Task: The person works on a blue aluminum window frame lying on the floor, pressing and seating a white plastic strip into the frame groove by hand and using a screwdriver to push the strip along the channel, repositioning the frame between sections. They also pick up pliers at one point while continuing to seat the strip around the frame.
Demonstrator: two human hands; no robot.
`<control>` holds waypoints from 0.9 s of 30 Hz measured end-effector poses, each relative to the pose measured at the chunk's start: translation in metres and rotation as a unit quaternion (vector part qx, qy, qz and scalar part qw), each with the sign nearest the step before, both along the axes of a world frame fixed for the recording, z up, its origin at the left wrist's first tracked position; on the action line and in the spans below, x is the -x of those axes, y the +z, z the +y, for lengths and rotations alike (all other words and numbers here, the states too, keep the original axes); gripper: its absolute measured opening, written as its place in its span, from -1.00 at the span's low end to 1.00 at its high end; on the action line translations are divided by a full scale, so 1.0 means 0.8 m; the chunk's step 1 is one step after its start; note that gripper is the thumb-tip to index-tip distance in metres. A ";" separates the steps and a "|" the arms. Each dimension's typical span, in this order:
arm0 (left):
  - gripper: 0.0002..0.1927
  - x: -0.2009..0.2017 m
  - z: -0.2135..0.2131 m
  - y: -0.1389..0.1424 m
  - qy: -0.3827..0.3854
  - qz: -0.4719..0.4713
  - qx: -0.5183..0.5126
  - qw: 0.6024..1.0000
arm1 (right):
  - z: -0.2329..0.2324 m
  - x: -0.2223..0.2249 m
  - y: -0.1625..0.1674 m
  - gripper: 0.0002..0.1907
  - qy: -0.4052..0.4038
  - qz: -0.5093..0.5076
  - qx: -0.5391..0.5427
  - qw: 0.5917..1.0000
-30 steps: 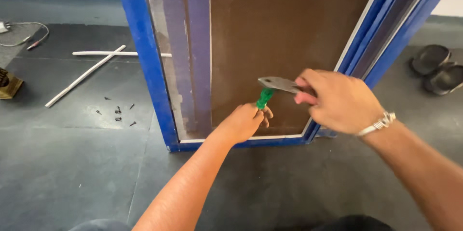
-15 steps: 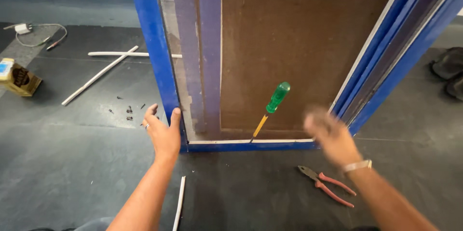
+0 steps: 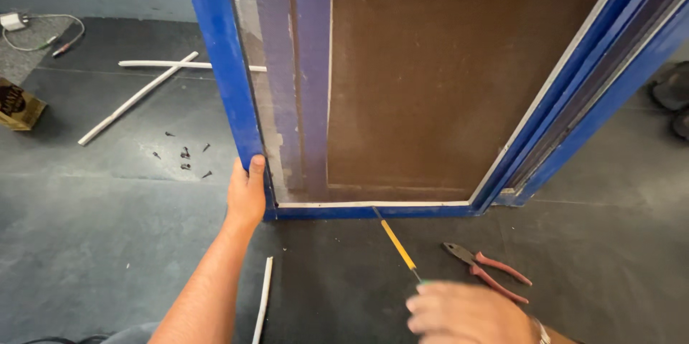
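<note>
Blur smears the right hand [image 3: 466,314], cut off by the lower edge and closed over a screwdriver [image 3: 397,242] whose handle is hidden; its yellow shaft slants up to the blue frame [image 3: 228,78]. The left hand [image 3: 246,193] grips the frame's left upright. Red pliers [image 3: 488,271] lie on the floor nearby.

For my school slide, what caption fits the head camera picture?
Left hand grips a blue frame; right hand holds a screwdriver beside red pliers.

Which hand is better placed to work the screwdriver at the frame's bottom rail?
Right. The right hand is at the screwdriver, whose tip meets the blue frame; the left hand grips the frame's corner.
</note>
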State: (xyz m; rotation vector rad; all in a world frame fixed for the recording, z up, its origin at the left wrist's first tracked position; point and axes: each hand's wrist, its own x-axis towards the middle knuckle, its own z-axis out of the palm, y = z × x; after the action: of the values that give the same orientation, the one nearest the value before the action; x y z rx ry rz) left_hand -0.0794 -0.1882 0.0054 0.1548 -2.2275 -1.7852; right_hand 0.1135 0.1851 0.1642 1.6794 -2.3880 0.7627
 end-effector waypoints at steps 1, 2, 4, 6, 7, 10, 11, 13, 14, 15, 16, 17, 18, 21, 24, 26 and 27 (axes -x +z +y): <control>-0.40 0.000 -0.001 0.000 0.000 -0.010 0.002 1.000 | 0.023 -0.005 -0.016 -0.79 0.018 0.012 -0.016 1.000; -0.40 0.001 -0.002 0.001 -0.004 -0.023 -0.015 1.000 | 0.049 -0.006 -0.027 -0.75 0.019 0.035 -0.034 0.999; -0.40 0.000 -0.004 0.003 -0.009 -0.048 -0.048 0.998 | 0.104 -0.003 -0.041 -0.70 0.031 0.080 -0.071 0.994; -0.41 0.001 -0.005 0.004 -0.009 -0.042 -0.025 0.999 | 0.153 0.001 -0.050 -0.66 0.038 0.130 -0.110 0.985; -0.41 0.002 -0.005 0.005 -0.010 -0.040 -0.015 0.999 | 0.174 0.001 -0.056 -0.63 0.040 0.155 -0.130 0.979; -0.38 0.004 -0.002 0.004 -0.019 0.011 -0.023 1.000 | 0.228 -0.003 -0.083 -0.49 -0.024 0.154 -0.168 0.973; -0.37 0.005 -0.002 0.004 -0.020 0.016 -0.023 0.999 | 0.240 -0.005 -0.100 -0.50 -0.036 0.148 -0.160 0.975; -0.36 0.005 -0.001 0.004 -0.016 0.026 -0.023 0.999 | 0.248 -0.011 -0.154 -0.53 -0.053 0.138 -0.142 0.979; -0.36 0.004 -0.001 0.003 -0.007 0.002 -0.011 1.000 | 0.241 -0.015 -0.190 -0.51 -0.078 0.149 -0.144 0.975; -0.37 0.003 -0.002 0.003 0.003 -0.023 0.001 1.000 | 0.230 -0.019 -0.229 -0.49 -0.103 0.159 -0.147 0.971; -0.37 0.002 -0.002 0.003 0.012 -0.050 0.013 0.999 | 0.228 -0.029 -0.257 -0.46 -0.129 0.168 -0.149 0.966; -0.36 0.001 -0.002 0.003 0.002 -0.030 0.010 0.999 | 0.228 -0.035 -0.280 -0.41 -0.185 0.146 -0.126 0.964; -0.36 0.001 -0.002 0.003 -0.008 -0.006 0.011 1.000 | 0.223 -0.033 -0.300 -0.34 -0.243 0.127 -0.097 0.957; -0.33 0.000 -0.001 0.004 -0.017 -0.029 -0.044 0.998 | 0.221 -0.024 -0.287 -0.35 -0.212 0.142 -0.060 0.965; -0.31 0.004 0.000 0.003 -0.013 -0.039 -0.050 0.998 | 0.214 0.013 -0.185 -0.42 -0.209 0.090 -0.101 0.968; -0.30 0.006 -0.002 0.000 -0.013 -0.022 -0.031 0.999 | 0.199 0.045 -0.098 -0.43 -0.380 -0.126 -0.209 0.892; -0.30 0.006 -0.003 -0.002 -0.016 -0.001 -0.022 1.000 | 0.192 0.057 -0.056 -0.44 -0.452 -0.226 -0.258 0.823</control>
State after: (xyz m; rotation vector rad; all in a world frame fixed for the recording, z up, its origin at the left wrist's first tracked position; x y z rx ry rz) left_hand -0.0840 -0.1904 0.0034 0.1319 -2.2054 -1.8517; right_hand 0.0682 0.3383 0.1193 0.2089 -3.4321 0.3536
